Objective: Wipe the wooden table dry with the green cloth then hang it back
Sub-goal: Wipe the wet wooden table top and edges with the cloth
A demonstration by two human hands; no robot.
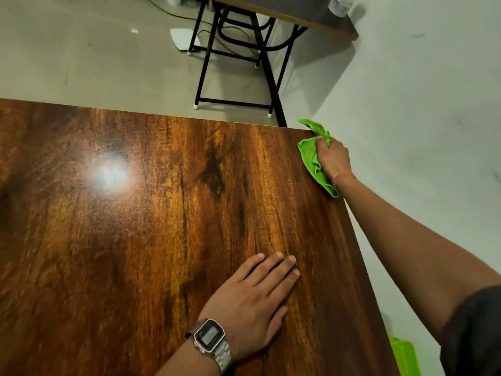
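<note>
The wooden table (135,226) fills most of the view, dark and glossy with a bright light reflection at its left. At its far right corner my right hand (334,158) is closed on the bunched green cloth (311,156), which is pressed against the tabletop and hangs slightly over the edge. My left hand (254,299) lies flat on the table nearer to me, fingers together and holding nothing. A metal watch sits on that wrist.
A white wall (420,118) runs close along the table's right edge. Beyond the far edge stands a black-framed folding table (284,20) with a chair under it, on a pale tiled floor with cables. A green object (404,356) shows low at the right.
</note>
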